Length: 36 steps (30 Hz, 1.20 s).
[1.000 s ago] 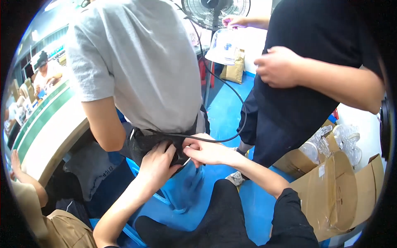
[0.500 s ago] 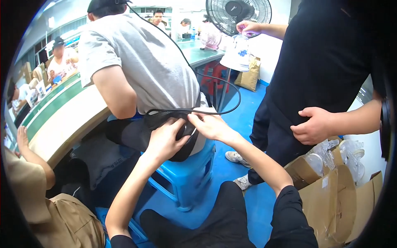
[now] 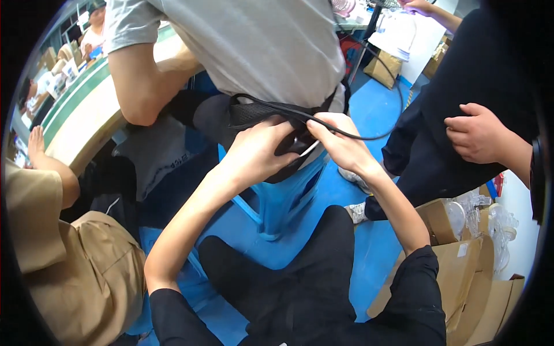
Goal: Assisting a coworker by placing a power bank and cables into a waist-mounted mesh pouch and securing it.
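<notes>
A person in a grey shirt (image 3: pixel 271 52) sits in front of me, back turned, wearing a black waist bag (image 3: pixel 245 113) at the lower back. My left hand (image 3: pixel 259 149) grips the bag, its fingers tucked inside and hidden, with the thumb at the lower side. On the bag's right side, my right hand (image 3: pixel 345 144) pinches the upper edge, close to a black cable (image 3: pixel 369 138) that runs across the bag and loops to the right. Between my hands shows a thin white strip (image 3: pixel 310 148), perhaps a cord. What lies inside the bag is mostly hidden.
The seated person is on a blue plastic stool (image 3: pixel 268 202). A standing person in black (image 3: pixel 461 86) is close on my right, near cardboard boxes (image 3: pixel 444 271) with clear plastic parts (image 3: pixel 499 225). Someone in tan clothes (image 3: pixel 98 277) sits at left beside a long workbench (image 3: pixel 75 130).
My view has tilted downward, so the bag and my hands appear higher and further right. Both hands stay at the bag, and more of the white strip shows.
</notes>
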{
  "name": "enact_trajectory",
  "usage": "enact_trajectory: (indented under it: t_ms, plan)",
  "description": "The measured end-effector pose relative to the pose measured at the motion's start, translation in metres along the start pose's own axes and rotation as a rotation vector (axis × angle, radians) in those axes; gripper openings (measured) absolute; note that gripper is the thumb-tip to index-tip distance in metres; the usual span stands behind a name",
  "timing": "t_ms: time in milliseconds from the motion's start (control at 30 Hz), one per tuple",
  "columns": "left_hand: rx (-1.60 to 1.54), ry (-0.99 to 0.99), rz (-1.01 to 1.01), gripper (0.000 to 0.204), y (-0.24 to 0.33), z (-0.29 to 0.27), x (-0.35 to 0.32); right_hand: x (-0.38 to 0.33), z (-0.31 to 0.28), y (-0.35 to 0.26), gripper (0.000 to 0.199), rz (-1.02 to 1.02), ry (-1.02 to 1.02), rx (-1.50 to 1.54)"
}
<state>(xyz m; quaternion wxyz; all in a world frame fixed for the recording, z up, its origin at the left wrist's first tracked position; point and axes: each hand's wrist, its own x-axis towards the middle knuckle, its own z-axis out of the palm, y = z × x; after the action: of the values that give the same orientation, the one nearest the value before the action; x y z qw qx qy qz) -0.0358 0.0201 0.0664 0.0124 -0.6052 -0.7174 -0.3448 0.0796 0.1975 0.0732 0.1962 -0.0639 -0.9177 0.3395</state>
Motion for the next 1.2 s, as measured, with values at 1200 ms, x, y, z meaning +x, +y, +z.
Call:
enact_trajectory:
  t_ms: [1200]
  plan:
    - [0.230,0.021,-0.038,0.064,0.036,0.050,-0.032,-0.091,0.002,0.048,0.021,-0.114,-0.051,0.354]
